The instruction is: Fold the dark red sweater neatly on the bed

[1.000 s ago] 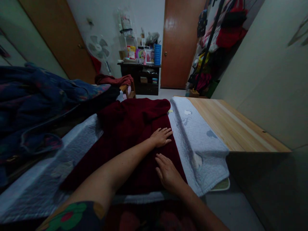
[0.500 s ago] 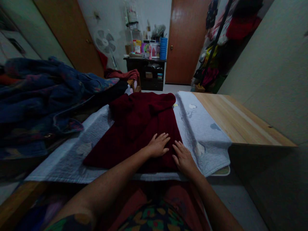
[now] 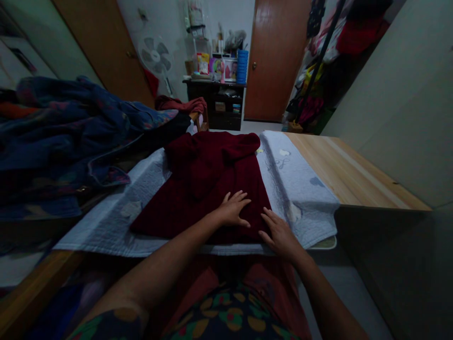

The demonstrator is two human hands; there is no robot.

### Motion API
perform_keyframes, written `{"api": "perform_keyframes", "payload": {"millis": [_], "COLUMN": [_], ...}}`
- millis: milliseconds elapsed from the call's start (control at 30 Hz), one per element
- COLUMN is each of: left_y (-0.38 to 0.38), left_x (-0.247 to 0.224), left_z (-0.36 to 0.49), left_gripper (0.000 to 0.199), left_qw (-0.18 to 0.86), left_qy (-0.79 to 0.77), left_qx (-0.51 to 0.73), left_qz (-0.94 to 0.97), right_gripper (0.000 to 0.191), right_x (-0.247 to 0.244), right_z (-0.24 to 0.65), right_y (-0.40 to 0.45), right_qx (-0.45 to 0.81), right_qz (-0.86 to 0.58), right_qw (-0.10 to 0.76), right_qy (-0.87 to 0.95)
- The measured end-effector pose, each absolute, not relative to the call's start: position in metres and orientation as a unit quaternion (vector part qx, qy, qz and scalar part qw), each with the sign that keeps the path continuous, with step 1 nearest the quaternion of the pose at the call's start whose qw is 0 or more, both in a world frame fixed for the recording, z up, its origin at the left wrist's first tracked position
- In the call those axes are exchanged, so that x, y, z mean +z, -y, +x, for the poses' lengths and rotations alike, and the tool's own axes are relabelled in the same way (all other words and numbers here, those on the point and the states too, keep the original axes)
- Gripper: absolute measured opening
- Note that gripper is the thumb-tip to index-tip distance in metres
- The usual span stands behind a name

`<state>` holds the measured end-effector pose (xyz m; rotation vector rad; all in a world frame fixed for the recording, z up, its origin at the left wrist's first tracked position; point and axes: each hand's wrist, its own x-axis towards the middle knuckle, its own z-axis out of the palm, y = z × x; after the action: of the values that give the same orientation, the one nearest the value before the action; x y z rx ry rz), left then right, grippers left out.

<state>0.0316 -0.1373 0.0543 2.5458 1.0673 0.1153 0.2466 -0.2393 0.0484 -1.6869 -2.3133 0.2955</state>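
Observation:
A dark red garment (image 3: 208, 189) lies spread over a pale grey-blue quilted cover (image 3: 106, 226). Folds of its cloth are bunched at the far end, while the near part is fairly flat. On the garment's near right part rests my left hand (image 3: 232, 209), palm down with fingers spread. My right hand (image 3: 279, 233) lies at the garment's right edge, partly over the quilted cover, its fingers stretched out and the thumb apart. Neither hand grips anything.
At left is a heap of blue patterned clothes (image 3: 71, 141). A bare wooden board (image 3: 347, 170) extends on the right beside a wall. Farther back stand a white fan (image 3: 155, 55), a dark cabinet (image 3: 212, 106) and a brown door (image 3: 276, 61); clothes hang at the back right.
The thumb of my left hand has spread wider from its fingers. My right hand has shifted slightly right, toward the garment's edge. The view has tilted a little.

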Motion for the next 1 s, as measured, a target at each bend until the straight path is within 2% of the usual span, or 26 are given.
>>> {"api": "perform_keyframes", "payload": {"millis": [133, 200, 367, 567, 733, 833, 1000], "left_y": [0.151, 0.155, 0.161, 0.165, 0.16, 0.156, 0.142], "left_x": [0.058, 0.058, 0.057, 0.059, 0.066, 0.072, 0.085], "left_z": [0.027, 0.025, 0.023, 0.019, 0.017, 0.016, 0.01], "left_gripper": [0.031, 0.019, 0.018, 0.022, 0.024, 0.025, 0.021], "left_qw": [0.201, 0.215, 0.227, 0.268, 0.298, 0.319, 0.392], "left_qy": [-0.335, -0.316, -0.319, -0.314, -0.307, -0.304, -0.296], "left_qx": [0.113, 0.129, 0.153, 0.159, 0.154, 0.143, 0.108], "left_qz": [0.913, 0.915, 0.908, 0.897, 0.891, 0.886, 0.864], "right_gripper": [0.031, 0.031, 0.046, 0.049, 0.054, 0.051, 0.035], "right_x": [0.072, 0.078, 0.062, 0.032, 0.037, 0.044, 0.053], "right_z": [0.243, 0.237, 0.221, 0.214, 0.202, 0.194, 0.184], "right_y": [0.222, 0.207, 0.157, 0.104, 0.062, 0.029, -0.034], "right_qx": [0.132, 0.125, 0.068, 0.065, 0.062, 0.079, 0.083], "right_qz": [-0.57, -0.563, -0.542, -0.569, -0.585, -0.605, -0.638], "right_qw": [0.122, 0.147, 0.214, 0.132, 0.097, 0.091, 0.114], "right_qy": [0.802, 0.804, 0.81, 0.809, 0.803, 0.787, 0.757]}}
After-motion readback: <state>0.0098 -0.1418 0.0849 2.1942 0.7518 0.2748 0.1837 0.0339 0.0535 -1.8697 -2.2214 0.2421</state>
